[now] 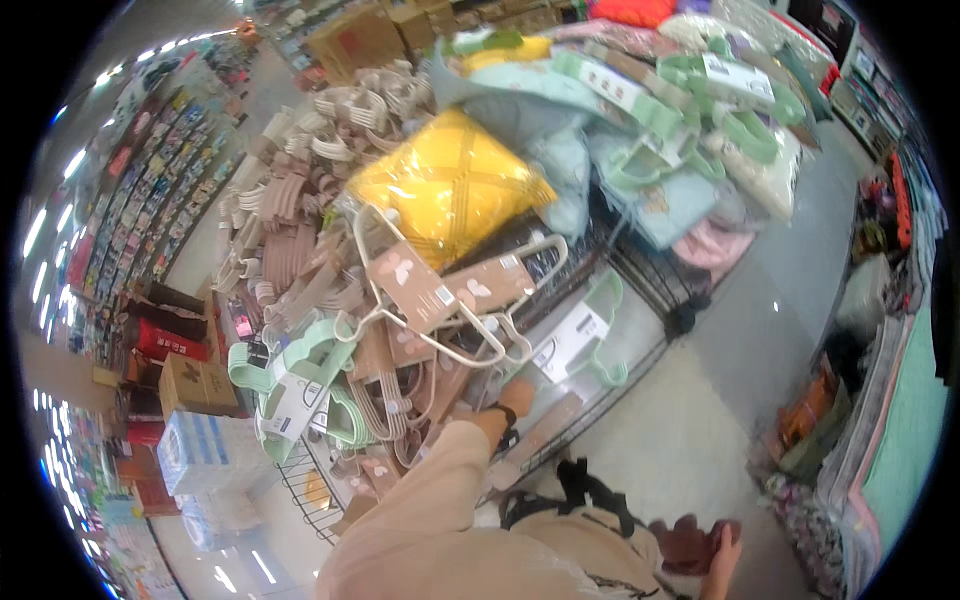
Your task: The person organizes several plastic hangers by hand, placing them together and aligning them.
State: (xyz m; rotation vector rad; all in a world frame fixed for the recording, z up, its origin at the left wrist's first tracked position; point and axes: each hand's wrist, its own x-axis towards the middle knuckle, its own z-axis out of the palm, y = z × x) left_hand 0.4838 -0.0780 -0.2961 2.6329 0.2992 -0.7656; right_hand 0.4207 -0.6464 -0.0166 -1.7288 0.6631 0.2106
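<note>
My left hand [519,397], with a black band at the wrist, reaches into a pile of clothes hangers on a wire-frame display stand [577,431]. Its fingers are partly hidden, and whether they grip anything cannot be told. Just above it are cream hangers [420,334] with brown card sleeves. To its right, a green hanger pack [577,337] with a white card sleeve lies on the stand. More green hangers [300,405] are heaped to the left. My right hand [724,559] hangs low at the lower right, beside a dark brown shape [684,541] that may be footwear; its grip is unclear.
A yellow cushion [457,180] in clear plastic lies beyond the hangers, beside light-blue textiles [555,142]. Beige and pink-brown hangers [289,225] are piled to the left. Wrapped packages [214,454] stand on the floor at left. Folded textiles [889,427] line the right side.
</note>
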